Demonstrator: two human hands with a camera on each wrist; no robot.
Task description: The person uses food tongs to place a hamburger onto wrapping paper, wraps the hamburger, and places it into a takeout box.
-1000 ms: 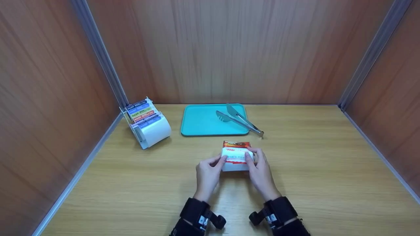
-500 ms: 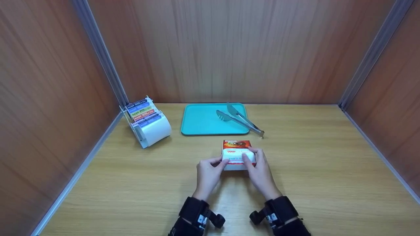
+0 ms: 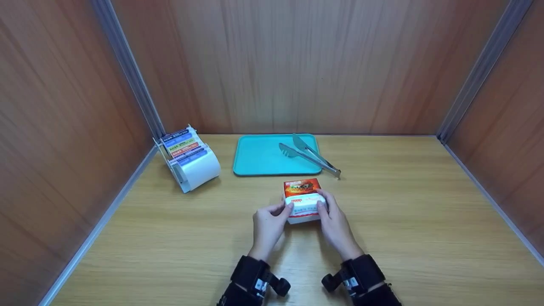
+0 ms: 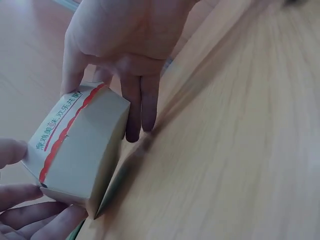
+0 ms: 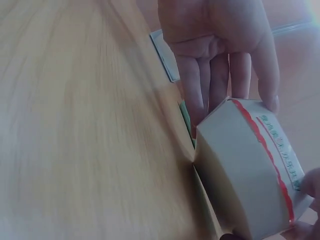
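Note:
A small paper burger box (image 3: 302,202), white with a red-orange printed panel showing a burger, is held between both hands above the front middle of the table. My left hand (image 3: 268,227) grips its left side, the thumb on the printed lid. On the right side my right hand (image 3: 336,225) holds it, thumb also on top. The left wrist view shows the box (image 4: 80,142) with its lid down, a red wavy stripe and green lettering along it. Its underside is partly hidden, and I cannot tell whether it touches the table.
Behind the box lies a turquoise tray (image 3: 259,155), with metal tongs (image 3: 314,159) resting across its right part and over its edge. A label-covered holder with a white roll (image 3: 199,170) stands at the left. Wooden panels (image 3: 272,63) enclose the table (image 3: 403,204) at back and sides.
The burger box has turned slightly and tipped so more of its red-orange printed panel shows. It has shifted a little left. Both hands keep hold of it.

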